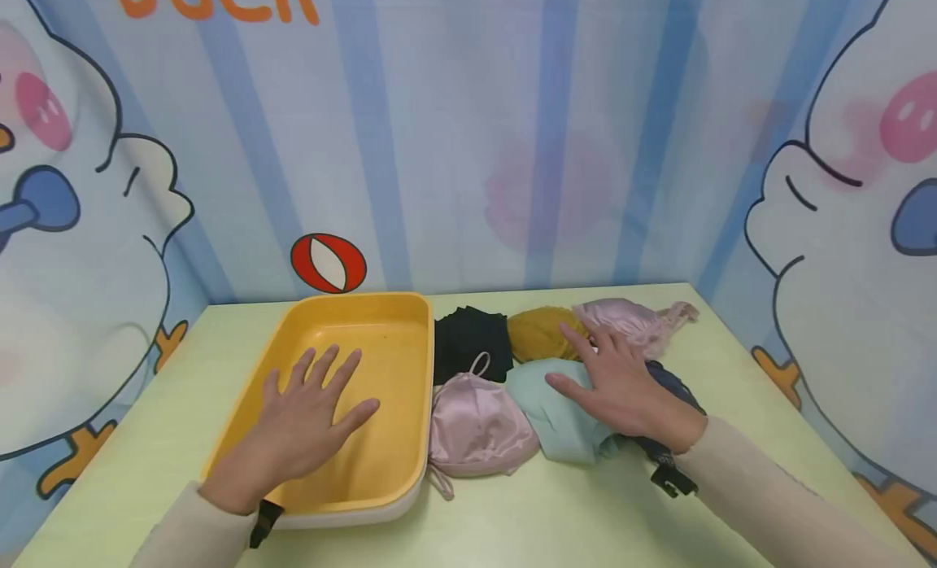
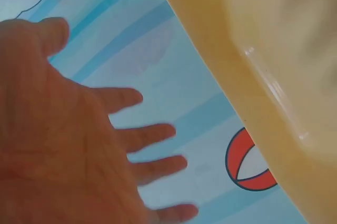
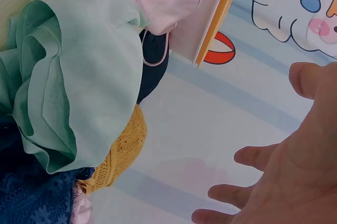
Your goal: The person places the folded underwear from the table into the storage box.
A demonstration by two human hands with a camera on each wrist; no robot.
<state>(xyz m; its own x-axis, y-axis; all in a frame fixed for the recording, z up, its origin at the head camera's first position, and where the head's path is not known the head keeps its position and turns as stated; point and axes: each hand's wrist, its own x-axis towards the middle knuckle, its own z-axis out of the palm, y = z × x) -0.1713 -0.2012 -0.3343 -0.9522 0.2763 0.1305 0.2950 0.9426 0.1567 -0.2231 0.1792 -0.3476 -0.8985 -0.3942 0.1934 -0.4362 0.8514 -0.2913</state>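
Note:
My left hand (image 1: pixel 300 426) is spread above the yellow tub (image 1: pixel 359 470), fingers apart and palm down, holding nothing. Over the clothing on the right, my right hand (image 1: pixel 622 385) hovers with its fingers spread, also holding nothing. Below it lies a folded mint-green garment (image 3: pixel 100 71). A navy lace garment (image 3: pixel 42 192) is partly hidden by my right wrist in the head view. Left of the mint one sits a pink satin bra (image 1: pixel 479 430) with thin straps. Behind are a black garment (image 1: pixel 472 344), a mustard lace bra (image 1: pixel 538 332) and a pale pink bra (image 1: pixel 622 316).
The pale yellow-green table (image 1: pixel 512 519) carries the tub on its left half and the garments to the right of it. A striped blue curtain (image 1: pixel 468 145) with cartoon ducks and a red-and-white ball (image 1: pixel 329 263) stands behind the table.

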